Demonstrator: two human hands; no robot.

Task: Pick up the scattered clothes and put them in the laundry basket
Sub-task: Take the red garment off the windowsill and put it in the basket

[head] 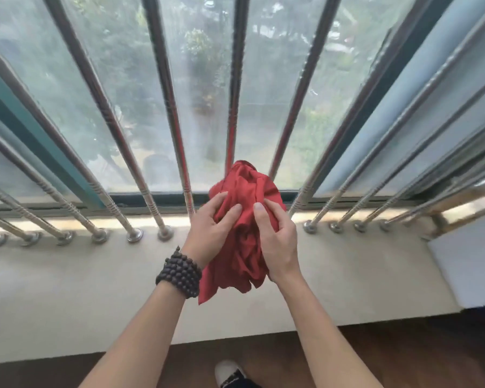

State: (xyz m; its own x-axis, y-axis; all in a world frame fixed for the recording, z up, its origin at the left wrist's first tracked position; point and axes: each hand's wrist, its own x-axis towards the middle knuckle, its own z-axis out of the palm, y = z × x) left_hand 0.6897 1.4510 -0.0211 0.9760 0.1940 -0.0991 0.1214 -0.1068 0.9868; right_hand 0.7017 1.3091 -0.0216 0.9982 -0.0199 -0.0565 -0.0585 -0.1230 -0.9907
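Observation:
A crumpled red cloth (245, 189) is bunched between both of my hands, held up over the pale window sill (95, 275). My left hand (207, 228), with a dark bead bracelet on the wrist, grips its left side. My right hand (277, 236) grips its right side, thumb pressed into the folds. A loose tail of the cloth hangs down below my hands. No laundry basket is in view.
Metal window bars (168, 107) rise from the sill in front of the glass, close behind the cloth. A white flat object (471, 264) lies on the sill at the right. Dark wooden floor (403, 354) and my shoe (230, 373) show below.

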